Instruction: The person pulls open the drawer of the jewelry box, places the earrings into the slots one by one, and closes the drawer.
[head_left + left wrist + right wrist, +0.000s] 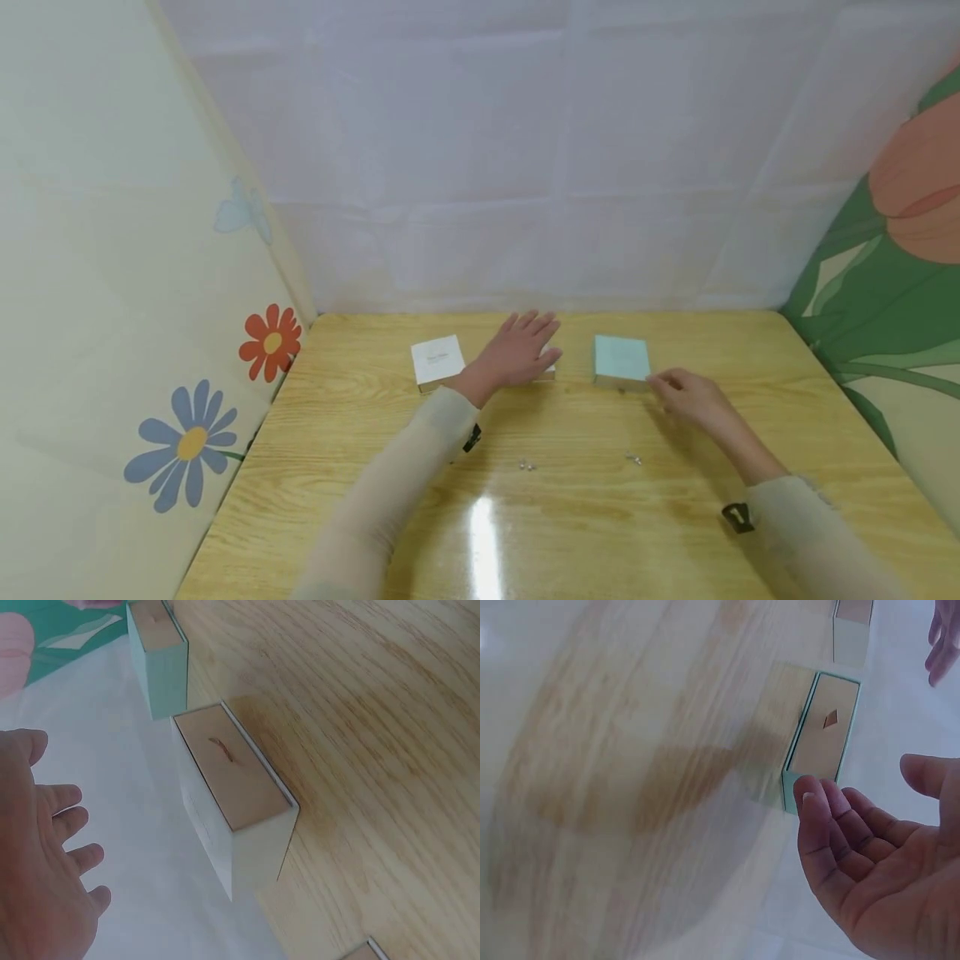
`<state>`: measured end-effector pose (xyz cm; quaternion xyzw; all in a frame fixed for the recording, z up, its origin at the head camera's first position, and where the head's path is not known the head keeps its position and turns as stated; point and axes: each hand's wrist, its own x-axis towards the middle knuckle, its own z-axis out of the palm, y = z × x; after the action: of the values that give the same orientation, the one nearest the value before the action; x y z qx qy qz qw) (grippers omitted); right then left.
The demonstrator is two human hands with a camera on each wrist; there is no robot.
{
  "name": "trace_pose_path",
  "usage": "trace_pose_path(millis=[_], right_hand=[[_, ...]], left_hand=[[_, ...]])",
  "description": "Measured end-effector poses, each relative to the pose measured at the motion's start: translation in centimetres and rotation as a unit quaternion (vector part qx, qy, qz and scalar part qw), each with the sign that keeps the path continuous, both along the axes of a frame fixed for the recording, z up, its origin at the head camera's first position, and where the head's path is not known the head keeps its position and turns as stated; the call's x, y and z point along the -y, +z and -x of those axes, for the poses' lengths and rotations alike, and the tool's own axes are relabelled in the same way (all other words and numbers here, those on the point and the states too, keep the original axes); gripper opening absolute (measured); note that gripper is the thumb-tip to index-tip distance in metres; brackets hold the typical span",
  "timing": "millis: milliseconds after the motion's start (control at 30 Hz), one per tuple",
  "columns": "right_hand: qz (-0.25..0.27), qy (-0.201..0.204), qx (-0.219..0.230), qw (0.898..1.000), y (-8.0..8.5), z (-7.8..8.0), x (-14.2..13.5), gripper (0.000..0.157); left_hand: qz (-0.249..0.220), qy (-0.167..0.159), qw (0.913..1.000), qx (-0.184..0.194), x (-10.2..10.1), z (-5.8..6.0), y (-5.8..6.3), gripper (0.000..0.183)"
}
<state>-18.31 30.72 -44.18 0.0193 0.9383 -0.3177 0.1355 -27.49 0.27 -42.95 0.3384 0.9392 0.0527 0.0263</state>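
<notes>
My left hand (517,350) hovers with fingers outstretched above the middle white box, hiding most of it in the head view. In the left wrist view this white box (259,855) has a tan drawer front with a small brown pull tab, and the palm is apart from it. My right hand (693,402) is beside the right front corner of the mint-green box (622,358). Its fingers are loosely bent with nothing in them; in the right wrist view the fingertips (810,796) overlap the end of that box, whose tan drawer front (821,742) also carries a tab.
Another white box (437,360) with printing on its lid stands at the left. Small shiny pieces (527,465) lie on the wooden table (337,500) in front of the middle box, and more small pieces (633,458) lie farther right. A white cloth (480,167) hangs behind.
</notes>
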Motion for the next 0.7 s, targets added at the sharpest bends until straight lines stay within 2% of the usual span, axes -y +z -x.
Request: trace_pose_path(millis=[367,500,700], right_hand=[[0.047,-0.009,0.005,0.999,-0.8,0.0,0.7,0.063],[0.09,-0.02,0.022,0.996,-0.7,0.1,1.1,0.06],[0.16,-0.039,0.053,0.985,-1.2,0.1,1.9,0.053]], left_hand=[[-0.006,-0.02,0.9997,0.016,-2.1,0.0,-0.5,0.061],[-0.005,-0.025,0.9995,0.019,-2.8,-0.3,-0.4,0.06],[0.01,-0.041,0.999,0.015,-4.1,-0.6,-0.7,0.06]])
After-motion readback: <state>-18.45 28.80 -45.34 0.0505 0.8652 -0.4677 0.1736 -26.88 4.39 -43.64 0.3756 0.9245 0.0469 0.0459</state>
